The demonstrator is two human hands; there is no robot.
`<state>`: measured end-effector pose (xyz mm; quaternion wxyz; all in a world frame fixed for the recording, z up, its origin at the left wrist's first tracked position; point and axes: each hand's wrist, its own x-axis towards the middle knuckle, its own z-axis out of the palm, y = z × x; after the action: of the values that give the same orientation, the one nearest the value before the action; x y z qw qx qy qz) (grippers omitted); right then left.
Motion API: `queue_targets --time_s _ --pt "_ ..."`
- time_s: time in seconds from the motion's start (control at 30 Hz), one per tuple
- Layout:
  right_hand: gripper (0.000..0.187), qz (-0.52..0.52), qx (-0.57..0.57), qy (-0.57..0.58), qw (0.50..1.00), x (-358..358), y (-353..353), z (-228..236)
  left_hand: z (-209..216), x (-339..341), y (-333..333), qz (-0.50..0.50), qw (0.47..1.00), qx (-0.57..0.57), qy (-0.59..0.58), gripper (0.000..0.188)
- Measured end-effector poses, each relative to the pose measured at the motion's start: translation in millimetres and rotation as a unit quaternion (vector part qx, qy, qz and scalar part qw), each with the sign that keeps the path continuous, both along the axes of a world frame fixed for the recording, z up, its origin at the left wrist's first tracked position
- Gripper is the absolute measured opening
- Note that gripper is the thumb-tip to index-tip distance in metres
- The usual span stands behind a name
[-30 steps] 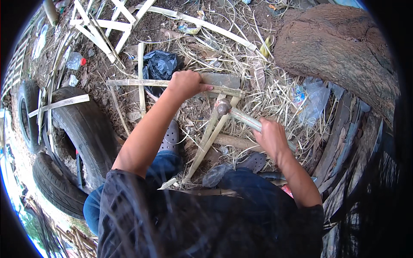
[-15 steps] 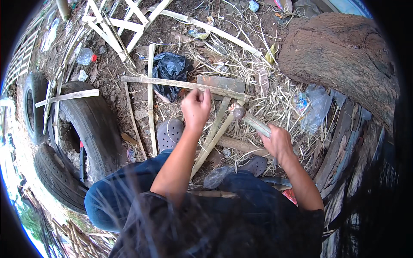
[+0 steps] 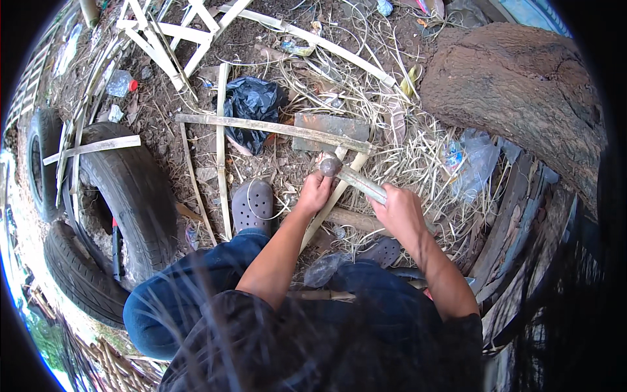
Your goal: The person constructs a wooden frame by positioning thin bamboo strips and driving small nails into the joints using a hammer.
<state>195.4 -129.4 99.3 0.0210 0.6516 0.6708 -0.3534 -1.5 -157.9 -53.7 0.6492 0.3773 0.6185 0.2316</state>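
Hammer, one, round metal head, pale handle: in the right hand, fingers clamped about the handle, head close by the left hand. Left hand: fingers curled in; from where I stand the hammer head hides their tips, so I cannot tell whether they are clamped on anything. Sloping slat: just beside the left hand, running from the right end of the long slat down toward the person's legs. Long slat: crosswise ahead of both hands, passing over a grey slab and a black bag. Narrow slat: to the left, crossing the long one. Clogs, two, holed: left clog clear of the legs, right clog partly covered. Tyres: far left. Shavings: strewn right of the slab. Clear bag: below a thick log.
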Motion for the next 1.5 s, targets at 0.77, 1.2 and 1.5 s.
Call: queue_targets --time_s 0.77,1.2,1.5 --pt "0.024 -0.185 0.069 0.132 0.971 -24.2 59.3 -77.8 12.0 -10.9 -2.8 0.046 0.993 0.079 0.077 0.045" --pt "0.025 -0.092 0.196 0.050 0.975 -24.7 57.7 -64.9 18.5 -10.7 -1.1 0.059 0.989 0.094 0.095 0.045" --pt "0.016 -0.047 0.043 -0.051 0.997 -21.0 12.9 -9.9 11.1 -23.2 -4.3 0.057 0.992 0.091 0.073 0.045"
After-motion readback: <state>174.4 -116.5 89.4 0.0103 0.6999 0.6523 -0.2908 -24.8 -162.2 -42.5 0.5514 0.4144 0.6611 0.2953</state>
